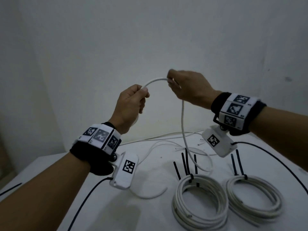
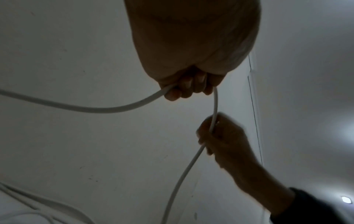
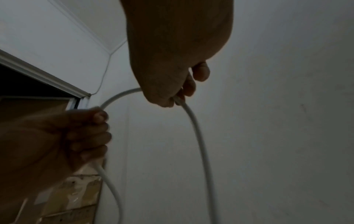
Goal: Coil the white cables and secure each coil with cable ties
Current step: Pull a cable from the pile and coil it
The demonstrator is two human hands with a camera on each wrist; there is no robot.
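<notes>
White cable (image 1: 183, 124) is held up over the table (image 1: 150, 214), arched between both hands. Left hand (image 1: 131, 105) has fingers curled round it, left of the arch; one end drops from that fist to the table. Right hand (image 1: 188, 87) pinches the arch's other end, and the cable falls from there to loose runs on the table. Right of the left wrist camera (image 1: 125, 170) on the table: two finished coils, left coil (image 1: 200, 199) and right coil (image 1: 255, 195), each cinched with black cable ties (image 1: 185, 164), tails sticking up. Wristbands (image 1: 235, 109) carry black-and-white square markers; the small print beside them is too blurred to read.
</notes>
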